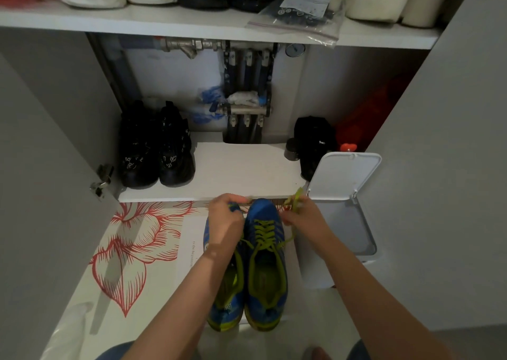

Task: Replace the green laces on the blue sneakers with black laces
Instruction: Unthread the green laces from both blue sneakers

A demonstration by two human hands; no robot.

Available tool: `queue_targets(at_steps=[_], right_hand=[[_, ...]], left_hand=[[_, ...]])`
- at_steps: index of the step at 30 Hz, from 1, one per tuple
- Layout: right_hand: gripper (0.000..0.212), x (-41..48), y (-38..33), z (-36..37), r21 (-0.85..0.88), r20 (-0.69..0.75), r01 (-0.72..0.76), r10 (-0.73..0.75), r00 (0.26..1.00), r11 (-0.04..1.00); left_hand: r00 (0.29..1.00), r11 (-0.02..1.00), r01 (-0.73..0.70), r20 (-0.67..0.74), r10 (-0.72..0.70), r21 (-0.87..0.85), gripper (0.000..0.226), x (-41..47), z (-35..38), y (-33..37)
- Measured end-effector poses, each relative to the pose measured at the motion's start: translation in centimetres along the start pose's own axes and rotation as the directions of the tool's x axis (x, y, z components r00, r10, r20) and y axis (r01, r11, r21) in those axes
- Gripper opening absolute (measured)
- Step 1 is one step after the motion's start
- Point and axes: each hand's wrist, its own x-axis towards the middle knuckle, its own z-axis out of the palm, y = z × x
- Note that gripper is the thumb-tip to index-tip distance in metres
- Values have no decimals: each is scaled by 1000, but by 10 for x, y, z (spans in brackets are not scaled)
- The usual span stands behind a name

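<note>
Two blue sneakers stand side by side on the floor, toes toward the cabinet. The right sneaker [265, 263] carries green laces [264, 233] across its eyelets. The left sneaker [227, 299] is partly hidden under my left forearm. My left hand [226, 222] lies over the left sneaker's toe with curled fingers, gripping it near the tip. My right hand [300, 214] pinches a loose green lace end [296, 199] lifted above the right sneaker's toe. No black laces are in view.
A white bin with its lid [343, 176] raised stands just right of the sneakers. A red-flower mat [131, 244] covers the floor at left. The low cabinet shelf [241, 173] holds black shoes [156, 151] and dark containers [312, 143]. Pipes run behind.
</note>
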Motion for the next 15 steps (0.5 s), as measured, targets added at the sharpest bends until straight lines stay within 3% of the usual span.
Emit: queue_targets(at_steps=[1,3,4,6,7,10,12,15], right_hand=[[6,1,7,2,-161,20,10,-7,1000,987],[6,1,18,3,-393,6,30,-30,1000,919],[13,1,19,4,-471,-7,48,-58,998,881],[21,0,15,5,-584,45,143,-144,988,799],[20,0,13,7,-617,139,227,-179,974,753],[17,-9,11,18,-672,457,422,-107,883,608],[19,-14,15,26,-717,491,470,-105,865,514],[23,-17,20,34,-684,409,464,-230,883,563]], left_hand=[[997,982,-62,62,51,179,34,-1,3,-2],[970,827,-203,223,97,524,30,-4,8,-8],[951,771,-265,291,108,579,27,-6,11,-13],[933,774,-256,358,41,579,23,-10,14,-19],[931,758,-248,365,14,604,25,-11,14,-22],[928,570,-307,372,3,762,34,-8,16,-28],[932,526,-306,362,-5,794,39,-6,17,-30],[934,525,-290,357,-29,800,40,-6,19,-32]])
